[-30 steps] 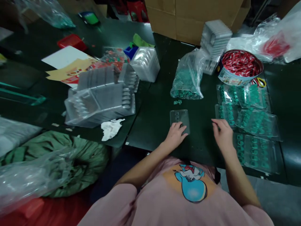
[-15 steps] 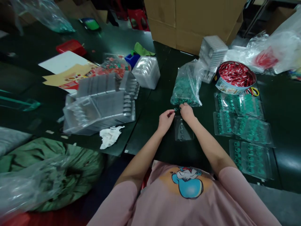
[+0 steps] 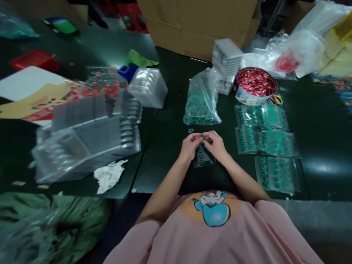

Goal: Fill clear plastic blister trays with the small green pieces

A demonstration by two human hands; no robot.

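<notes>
hard to see: small green pieces (image 3: 202, 136) pinched between both hands, shape too tiny to tell
clear tray (image 3: 202, 159): half hidden under the hands, on the dark table (image 3: 316, 124)
left hand (image 3: 189, 145): fingers curled, tips closed on the green bits
right hand (image 3: 217, 143): same, knuckles up, meeting the left
bag of green pieces (image 3: 200, 102): just beyond the hands

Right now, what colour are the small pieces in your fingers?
Green, matching the bag of pieces beyond the hands; head view shows it.

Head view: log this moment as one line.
left hand and right hand: pinching small green pieces | below: clear tray | beyond: bag of green pieces
</notes>
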